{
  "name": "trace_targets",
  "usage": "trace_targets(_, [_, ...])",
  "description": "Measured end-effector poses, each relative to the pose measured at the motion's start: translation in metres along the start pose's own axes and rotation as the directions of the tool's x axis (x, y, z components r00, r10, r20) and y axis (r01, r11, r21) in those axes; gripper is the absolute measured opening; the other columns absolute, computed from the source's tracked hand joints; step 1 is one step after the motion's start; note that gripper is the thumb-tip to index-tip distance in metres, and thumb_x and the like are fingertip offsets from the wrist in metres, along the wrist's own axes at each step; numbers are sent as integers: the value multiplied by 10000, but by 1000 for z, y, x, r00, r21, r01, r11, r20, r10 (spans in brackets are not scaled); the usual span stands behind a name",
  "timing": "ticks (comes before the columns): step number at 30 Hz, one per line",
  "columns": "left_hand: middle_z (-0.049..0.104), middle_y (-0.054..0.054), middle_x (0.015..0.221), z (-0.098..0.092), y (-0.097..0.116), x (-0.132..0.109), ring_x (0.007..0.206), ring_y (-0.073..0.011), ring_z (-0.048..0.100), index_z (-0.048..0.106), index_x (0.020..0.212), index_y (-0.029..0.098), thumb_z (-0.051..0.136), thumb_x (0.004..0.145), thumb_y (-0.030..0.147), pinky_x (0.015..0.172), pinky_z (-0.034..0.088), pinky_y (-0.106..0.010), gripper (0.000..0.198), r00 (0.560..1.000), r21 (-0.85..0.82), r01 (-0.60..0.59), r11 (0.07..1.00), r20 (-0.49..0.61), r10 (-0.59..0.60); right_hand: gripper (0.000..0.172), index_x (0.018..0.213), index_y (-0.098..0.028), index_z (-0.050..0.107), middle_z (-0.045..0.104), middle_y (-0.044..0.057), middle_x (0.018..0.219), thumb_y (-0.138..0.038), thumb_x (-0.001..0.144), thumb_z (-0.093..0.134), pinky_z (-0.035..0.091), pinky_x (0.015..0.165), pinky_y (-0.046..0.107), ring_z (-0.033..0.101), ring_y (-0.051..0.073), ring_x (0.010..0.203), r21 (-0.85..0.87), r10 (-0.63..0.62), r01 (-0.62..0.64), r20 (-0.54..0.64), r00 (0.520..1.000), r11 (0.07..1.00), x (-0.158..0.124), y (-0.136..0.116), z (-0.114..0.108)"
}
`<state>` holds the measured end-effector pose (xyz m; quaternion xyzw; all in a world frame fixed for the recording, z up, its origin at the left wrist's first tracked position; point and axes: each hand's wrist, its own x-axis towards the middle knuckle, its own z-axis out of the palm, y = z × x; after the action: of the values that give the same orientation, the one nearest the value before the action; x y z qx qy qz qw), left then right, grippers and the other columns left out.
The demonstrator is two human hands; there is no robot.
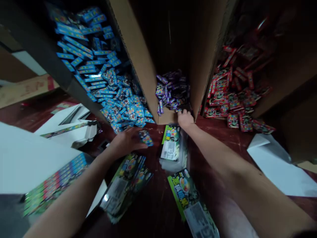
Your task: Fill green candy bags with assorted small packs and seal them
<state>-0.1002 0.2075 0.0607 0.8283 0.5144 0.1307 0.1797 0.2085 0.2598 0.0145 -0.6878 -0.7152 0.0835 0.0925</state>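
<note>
Blue packet [147, 138] in the left hand [128, 139], beside the blue heap [106, 82].
Head view: I see left thumb and fingers clamped on it; right hand [185, 118] at the purple packets [170, 91], finger closure I cannot tell.

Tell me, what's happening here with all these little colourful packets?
A person is handling small packets with both bare hands. The left hand holds a blue packet in front of the blue pile. The right hand is at the front edge of the middle cardboard box, where purple packets lie; whether it grips one is hard to tell. Red packets are heaped on the right. A green-and-black printed package lies just in front of the box.
</note>
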Motion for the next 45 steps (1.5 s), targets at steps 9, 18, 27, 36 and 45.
trace_targets(9, [533, -98, 1407, 58, 110, -70, 1304, -252, 549, 475, 1429, 238, 796, 772, 416, 1157, 433, -402, 753, 889, -202, -435, 877, 55, 454, 302, 1076, -210, 617, 714, 50, 953, -449, 1014, 444, 494, 783, 310, 655, 195, 834, 396, 73, -28, -97, 993, 918, -215, 57, -45])
trace_targets(18, [364, -129, 1424, 145, 229, -135, 1352, -318, 490, 290, 1549, 265, 740, 667, 258, 1107, 500, -415, 990, 765, -445, -538, 715, 97, 636, 286, 1085, -239, 617, 711, 15, 952, -500, 989, 552, 535, 775, 289, 674, 173, 845, 653, 235, -369, 287, 929, 661, -463, 64, -33])
trace_targets(27, [548, -172, 1391, 225, 257, -188, 1464, -369, 364, 448, 1302, 174, 690, 761, 237, 1196, 356, -604, 597, 614, -374, -714, 592, 72, 786, 895, 1543, -192, 327, 504, 188, 1462, -611, 843, 695, 456, 1064, 567, 485, 365, 1297, 323, 263, -230, -61, 963, 918, -565, 59, 22])
trace_targets(36, [488, -121, 1524, 196, 247, -176, 1430, -317, 420, 504, 1349, 196, 697, 863, 335, 1210, 329, -548, 542, 547, -212, -738, 640, 367, 752, 834, 1591, -202, 213, 453, 162, 1523, -344, 901, 659, 393, 1113, 546, 433, 334, 1352, 389, 205, -158, -81, 975, 908, -562, 61, 31])
trace_targets(45, [451, -104, 1563, 172, 264, -118, 1386, -356, 456, 505, 1421, 256, 760, 772, 570, 1140, 384, -547, 764, 347, -126, -884, 450, 467, 813, 945, 1596, -213, 251, 469, 155, 1541, -631, 858, 667, 474, 1041, 466, 512, 340, 1295, 220, 110, -65, -198, 974, 973, -547, 80, 15])
